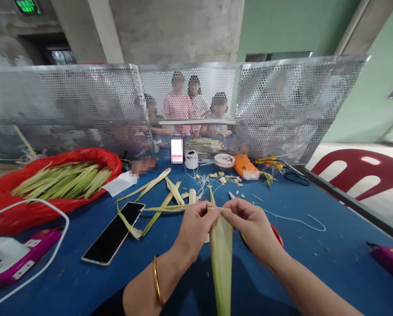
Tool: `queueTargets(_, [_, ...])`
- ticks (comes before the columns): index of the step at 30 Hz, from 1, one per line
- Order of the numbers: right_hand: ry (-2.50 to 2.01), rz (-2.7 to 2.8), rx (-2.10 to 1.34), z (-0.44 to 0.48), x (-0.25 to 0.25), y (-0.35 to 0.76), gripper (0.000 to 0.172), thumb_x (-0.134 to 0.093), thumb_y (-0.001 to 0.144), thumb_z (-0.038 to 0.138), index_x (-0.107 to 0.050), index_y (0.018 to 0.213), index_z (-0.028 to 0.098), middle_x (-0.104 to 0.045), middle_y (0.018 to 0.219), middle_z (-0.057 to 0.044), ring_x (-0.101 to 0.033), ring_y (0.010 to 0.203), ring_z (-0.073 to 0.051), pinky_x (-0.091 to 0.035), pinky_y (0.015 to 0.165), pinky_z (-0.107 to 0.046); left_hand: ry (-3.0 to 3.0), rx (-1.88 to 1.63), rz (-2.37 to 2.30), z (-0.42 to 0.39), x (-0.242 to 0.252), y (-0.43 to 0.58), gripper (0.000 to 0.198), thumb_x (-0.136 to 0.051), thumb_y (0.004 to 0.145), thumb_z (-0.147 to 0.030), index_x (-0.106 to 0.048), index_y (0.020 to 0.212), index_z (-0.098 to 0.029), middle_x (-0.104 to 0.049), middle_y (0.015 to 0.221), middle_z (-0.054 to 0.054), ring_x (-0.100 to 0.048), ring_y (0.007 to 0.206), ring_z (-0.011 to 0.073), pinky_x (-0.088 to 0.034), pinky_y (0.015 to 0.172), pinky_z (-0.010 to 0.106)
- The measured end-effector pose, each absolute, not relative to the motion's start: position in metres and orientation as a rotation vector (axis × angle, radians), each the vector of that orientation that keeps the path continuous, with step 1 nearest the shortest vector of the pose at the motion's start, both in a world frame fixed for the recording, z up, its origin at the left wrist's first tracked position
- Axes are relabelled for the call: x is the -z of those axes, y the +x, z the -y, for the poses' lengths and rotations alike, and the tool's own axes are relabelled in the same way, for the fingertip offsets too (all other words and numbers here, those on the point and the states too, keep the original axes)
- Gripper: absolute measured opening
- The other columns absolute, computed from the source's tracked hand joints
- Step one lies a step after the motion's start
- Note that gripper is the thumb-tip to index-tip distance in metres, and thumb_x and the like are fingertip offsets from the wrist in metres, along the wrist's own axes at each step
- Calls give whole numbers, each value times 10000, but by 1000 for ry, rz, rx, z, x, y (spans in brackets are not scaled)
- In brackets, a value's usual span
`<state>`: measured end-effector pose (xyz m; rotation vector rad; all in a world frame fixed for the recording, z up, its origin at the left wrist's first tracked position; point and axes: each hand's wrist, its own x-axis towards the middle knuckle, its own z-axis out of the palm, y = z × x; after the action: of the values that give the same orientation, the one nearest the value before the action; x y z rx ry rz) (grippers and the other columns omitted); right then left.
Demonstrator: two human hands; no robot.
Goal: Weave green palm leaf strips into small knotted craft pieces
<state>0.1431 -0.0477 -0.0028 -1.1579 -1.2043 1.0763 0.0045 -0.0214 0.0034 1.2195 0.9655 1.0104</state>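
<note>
A long pale-green corn husk [221,259] hangs down toward me, its upper end pinched between both hands. My left hand [198,224] grips the left side of that end with thumb and fingers. On the right side, my right hand [249,219] pinches the same husk, the two thumbs almost meeting. A narrow strip of husk sticks out leftward by my left hand, and a tip rises above the fingers. Beneath my right hand, scissors [277,235] with red and yellow handles are partly hidden. Loose husk strips [165,204] lie to the left.
A red plastic bag [84,154] full of husks stands at the left. Nearby lie a black-screened phone [113,235] and a purple power strip [28,254]. Thread spool [192,160], tape roll [224,160] and orange packet [245,166] line the back before a perforated metal screen [189,96]; people sit beyond.
</note>
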Motion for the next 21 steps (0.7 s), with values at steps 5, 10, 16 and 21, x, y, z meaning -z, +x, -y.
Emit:
queueTargets(5, [-1198,1304,-873,48,7,143,193,-673,766,367,-643,739,178,-474,565,44,-405,538,-105,-324,506,-238,1067,-966,-954,20,-1,5,184,-662,655,-318,-592,607,-155,-469,535,-30,-417,515,91,-326,503,213])
queueTargets(10, [-1172,1318,-896,49,7,141,200,-688,764,367,-616,787,181,-529,638,29,-459,588,-115,-369,546,-237,1032,-971,-966,19,1,6,212,-674,662,-349,-588,637,-158,-492,563,-22,-440,533,98,-332,513,217])
queueTargets(16, [-1130,1149,-1152,49,7,136,302,-762,697,395,-560,756,179,-542,639,32,-473,583,-108,-385,549,-231,1118,-1033,-994,19,6,9,235,-660,709,-379,-572,674,-164,-516,588,-28,-443,542,94,-349,525,212])
queueTargets(21, [-1163,1262,-894,51,6,137,206,-746,703,304,-572,722,195,-479,584,60,-424,544,-99,-351,513,-225,1082,-1051,-998,21,9,13,256,-647,734,-398,-529,680,-178,-485,564,-45,-429,526,92,-346,517,210])
